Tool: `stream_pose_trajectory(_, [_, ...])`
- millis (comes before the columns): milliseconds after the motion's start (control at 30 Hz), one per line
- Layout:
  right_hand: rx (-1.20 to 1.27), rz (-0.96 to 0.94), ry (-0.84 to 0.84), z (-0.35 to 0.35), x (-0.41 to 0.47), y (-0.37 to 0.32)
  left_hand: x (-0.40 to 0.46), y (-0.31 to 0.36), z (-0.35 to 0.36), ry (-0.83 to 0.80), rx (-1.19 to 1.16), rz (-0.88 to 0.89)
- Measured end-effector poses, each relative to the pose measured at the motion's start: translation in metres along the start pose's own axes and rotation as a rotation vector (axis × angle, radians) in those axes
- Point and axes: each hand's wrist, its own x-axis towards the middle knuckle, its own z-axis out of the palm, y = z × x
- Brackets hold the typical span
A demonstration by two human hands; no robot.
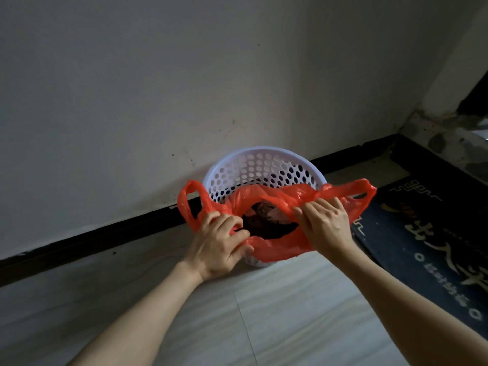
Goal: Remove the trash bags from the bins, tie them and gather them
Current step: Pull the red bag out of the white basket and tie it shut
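Note:
A red plastic trash bag point(277, 249) sits in a white perforated bin point(264, 165) standing against the wall. Its mouth is open and dark rubbish shows inside. My left hand point(221, 244) grips the bag's left rim, just below its free left handle loop point(187, 202). My right hand point(324, 223) pinches the right rim, with the right handle loop point(361, 191) sticking out beyond my fingers. The bag's near side hangs over the bin's front rim and hides it.
The bin stands on a pale tiled floor point(264, 313) beside a black skirting board point(105, 233). A dark doormat point(435, 247) with pale characters lies to the right. A rough stone threshold point(449, 138) is at the far right corner.

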Motion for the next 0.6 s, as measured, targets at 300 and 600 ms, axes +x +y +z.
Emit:
stream_pose_trajectory(300, [0.111, -0.213, -0.279, -0.011, -0.023, 0.0, 0.023, 0.003, -0.012, -0.131, 0.113, -0.239])
stream_pose_trajectory(600, [-0.29, -0.01, -0.267, -0.015, 0.004, -0.02, 0.046, 0.031, -0.034, -0.384, 0.372, -0.601])
